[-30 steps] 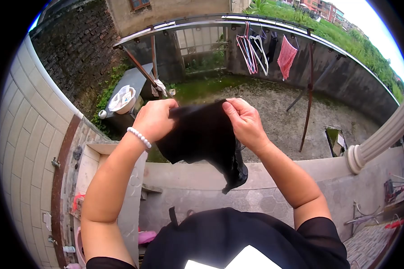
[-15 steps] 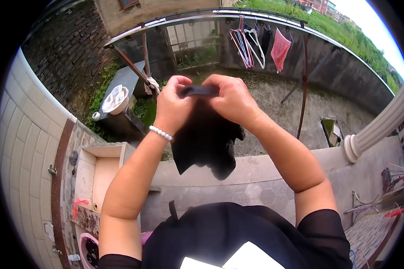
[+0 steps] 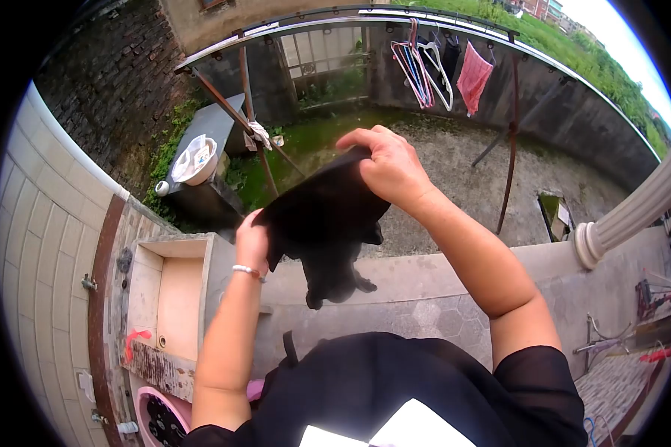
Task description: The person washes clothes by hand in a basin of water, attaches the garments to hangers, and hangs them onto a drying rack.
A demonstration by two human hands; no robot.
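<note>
A black garment (image 3: 320,208) hangs in the air between my two hands, its lower edge dangling in loose, uneven folds. What kind of garment it is cannot be made out. My right hand (image 3: 397,167) pinches its upper right edge, the index finger reaching out above the cloth. Lower and nearer to me, my left hand (image 3: 252,244) is closed on the left edge, with some fingers hidden behind the fabric. A white bead bracelet (image 3: 246,269) circles my left wrist.
Ahead runs a metal drying rail (image 3: 313,22) with hangers (image 3: 414,74) and a pink cloth (image 3: 473,78). A white basin (image 3: 195,165) stands on a slab at left. Nearer are a tiled sink (image 3: 180,298) and a pink tub (image 3: 147,398). A column (image 3: 589,246) rises at right.
My left hand has moved down and toward me, away from the right hand. The garment's upper edge, bunched before, is now spread out and slanted between them.
</note>
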